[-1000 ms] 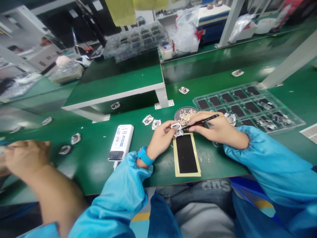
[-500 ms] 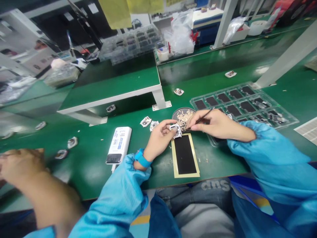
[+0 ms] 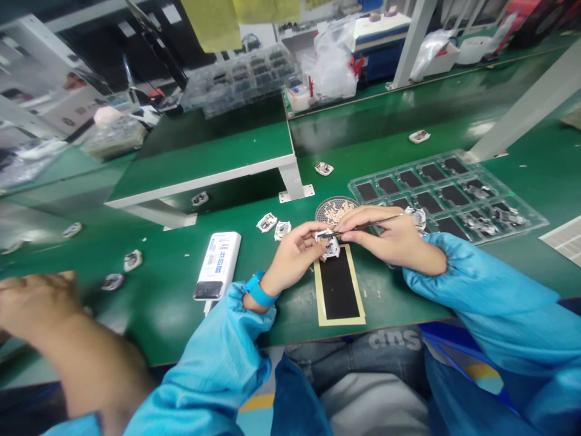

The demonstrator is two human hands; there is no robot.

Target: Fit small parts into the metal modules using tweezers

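Note:
My left hand [image 3: 293, 257] pinches a small white-and-metal component [image 3: 329, 245] above the top end of a black mat with a yellow border [image 3: 338, 287]. My right hand [image 3: 385, 233] holds slim black tweezers [image 3: 363, 225], and their tip reaches the component. A round mesh dish with gold-coloured bits [image 3: 336, 210] lies just behind both hands. Another small white component [image 3: 415, 218] sits beside my right fingers, at the edge of a clear tray with black pockets [image 3: 447, 197].
A white handheld device [image 3: 218, 266] and several similar components lie on the green bench. A co-worker's blurred hand [image 3: 36, 303] is at the far left. A raised green shelf [image 3: 200, 172] stands behind, with plastic boxes and bags beyond.
My right hand has come down and to the left, bringing the tweezers level with their tip back on the component. My left hand still holds it.

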